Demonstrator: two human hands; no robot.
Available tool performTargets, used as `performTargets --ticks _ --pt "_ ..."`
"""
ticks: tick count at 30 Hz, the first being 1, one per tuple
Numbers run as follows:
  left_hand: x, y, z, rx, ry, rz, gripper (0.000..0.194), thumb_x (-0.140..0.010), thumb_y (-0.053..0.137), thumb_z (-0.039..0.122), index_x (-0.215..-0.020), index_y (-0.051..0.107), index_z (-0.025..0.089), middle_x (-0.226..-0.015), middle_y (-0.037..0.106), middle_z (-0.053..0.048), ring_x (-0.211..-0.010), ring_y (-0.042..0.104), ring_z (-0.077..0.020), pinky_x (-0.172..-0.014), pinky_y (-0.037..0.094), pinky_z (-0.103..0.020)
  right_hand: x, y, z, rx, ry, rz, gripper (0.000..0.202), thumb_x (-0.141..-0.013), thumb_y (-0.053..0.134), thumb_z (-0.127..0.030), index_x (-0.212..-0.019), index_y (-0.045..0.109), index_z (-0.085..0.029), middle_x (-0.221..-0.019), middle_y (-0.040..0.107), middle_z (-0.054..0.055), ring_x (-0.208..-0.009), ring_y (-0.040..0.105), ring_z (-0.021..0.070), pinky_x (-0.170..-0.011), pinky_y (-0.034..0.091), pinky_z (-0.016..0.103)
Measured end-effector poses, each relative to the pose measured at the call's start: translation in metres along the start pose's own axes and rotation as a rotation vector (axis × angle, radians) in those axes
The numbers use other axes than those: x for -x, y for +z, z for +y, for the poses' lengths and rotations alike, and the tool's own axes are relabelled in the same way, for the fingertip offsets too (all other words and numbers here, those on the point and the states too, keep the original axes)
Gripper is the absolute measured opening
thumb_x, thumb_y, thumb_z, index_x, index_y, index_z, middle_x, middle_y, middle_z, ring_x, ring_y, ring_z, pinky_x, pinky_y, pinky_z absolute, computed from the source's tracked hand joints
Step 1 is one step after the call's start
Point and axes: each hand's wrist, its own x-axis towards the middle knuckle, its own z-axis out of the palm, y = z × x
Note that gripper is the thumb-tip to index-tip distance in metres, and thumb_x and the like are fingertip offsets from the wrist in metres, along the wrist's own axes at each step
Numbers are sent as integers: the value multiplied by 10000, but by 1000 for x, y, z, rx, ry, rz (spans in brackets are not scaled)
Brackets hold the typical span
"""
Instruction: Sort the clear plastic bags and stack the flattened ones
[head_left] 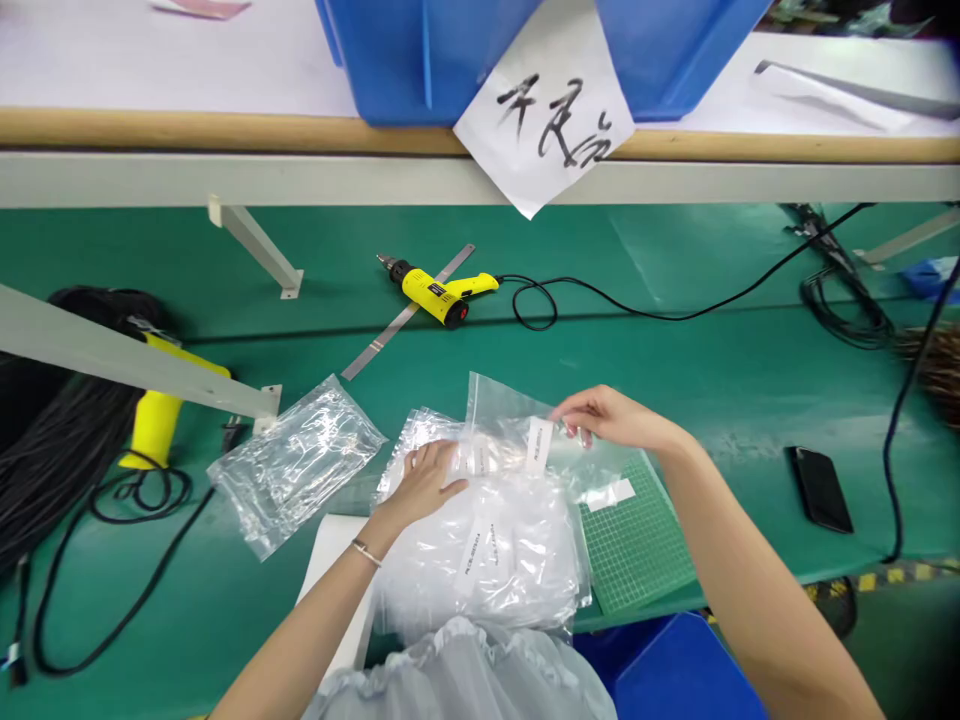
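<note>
A pile of clear plastic bags (517, 550) with white printed labels lies at the front edge of the green table. On the pile's upper left rests my left hand (427, 480), fingers apart. My right hand (600, 415) pinches the edge of a clear bag (491, 400) beside its white label (538, 445). Under the right forearm, a bag with another label (609, 495) overlaps a green cutting mat (637, 550). More clear bags (300, 460) lie flat to the left.
A yellow heat gun (435, 295) lies across a metal ruler (367, 355) behind the pile. A phone (820, 490) is at right. Black cables (67, 400) and a second yellow tool (154, 425) are at left. A shelf edge (300, 180) with a blue bin (390, 60) spans the back.
</note>
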Motion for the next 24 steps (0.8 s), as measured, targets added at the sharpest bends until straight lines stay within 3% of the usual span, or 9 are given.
performTargets --ticks 2,3,6,9,11,14,19,24 --pt "0 -4 4 130 5 30 655 -851 376 533 -1368 191 174 -1368 335 -183 -1266 307 -296 -987 289 -472 22 3 -8 -135 -46 -89 285 -834 454 -292 -961 663 -146 -674 642 37 -532 589 125 -519 498 240" --pt "2 -6 7 190 12 29 652 -866 320 545 -1373 163 167 -1332 391 -181 -1231 377 -266 -955 351 -420 30 8 -10 -196 -60 -132 288 -829 464 -305 -962 666 -146 -682 644 39 -543 592 126 -514 497 236" --pt "16 -5 17 302 9 -8 527 -880 284 527 -1224 408 147 -931 640 -97 -848 623 -191 -736 486 -298 39 35 -1 -159 19 -181 284 -833 462 -280 -997 652 -146 -680 658 35 -573 608 134 -523 499 230" --pt "42 4 19 276 -86 40 356 -869 368 446 -966 555 159 -709 619 -30 -579 583 -152 -569 482 -270 29 77 21 45 150 -115 238 -806 493 -175 -986 648 -162 -742 680 41 -611 626 152 -613 504 270" --pt "59 13 13 193 -161 118 271 -863 387 364 -916 569 171 -748 611 -37 -631 566 -170 -631 482 -311 16 107 31 167 200 -28 251 -754 549 -115 -974 655 -173 -869 671 82 -811 626 223 -772 469 357" --pt "75 29 1 23 -265 232 235 -833 423 284 -955 581 159 -918 581 -100 -880 515 -259 -835 410 -454 -8 146 30 323 205 111 342 -760 595 -161 -1102 597 -165 -1112 562 162 -1074 477 333 -901 351 477" --pt "86 49 -1 -177 -434 350 551 -784 522 252 -1288 351 104 -1192 396 -184 -1058 377 -349 -853 352 -546 -44 183 6 413 22 174 489 -726 684 -364 -1170 542 -218 -1184 468 132 -1110 362 330 -918 307 442" --pt "103 59 12 -251 -520 388 552 -811 504 248 -1317 304 155 -1265 314 -168 -1144 305 -361 -894 313 -561 -62 203 -3 412 -78 168 311 -754 666 -317 -1043 606 -220 -1119 505 97 -1078 382 289 -894 323 410"
